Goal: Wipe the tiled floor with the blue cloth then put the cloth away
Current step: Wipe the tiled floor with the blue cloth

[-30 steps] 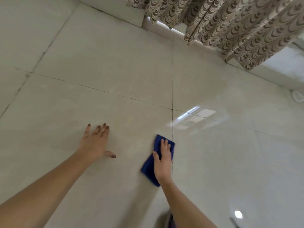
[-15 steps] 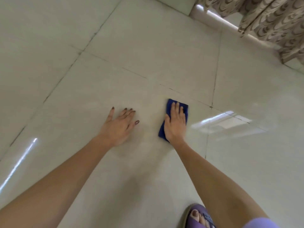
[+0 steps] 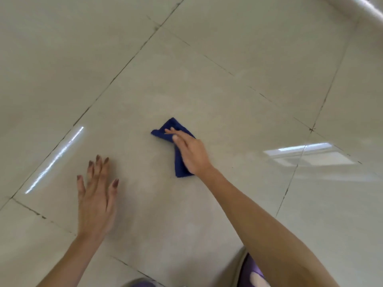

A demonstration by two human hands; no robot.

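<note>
Head-camera view, nearest first: purple patterned fabric (image 3: 253, 274) is showing at the bottom edge. Ahead, the left hand (image 3: 96, 200) is lying flat on the glossy beige tiled floor (image 3: 207, 59), fingers spread, clasping nothing. Farther out, the right hand (image 3: 191, 153) is pressing palm-down, fingers straight, on the folded dark-blue cloth (image 3: 178, 164), not clenched around it. The cloth's long axis is running away from the person, its far end fanning toward the left. Dark grout lines and bright window reflections are crossing the tiles; no writing is readable.
</note>
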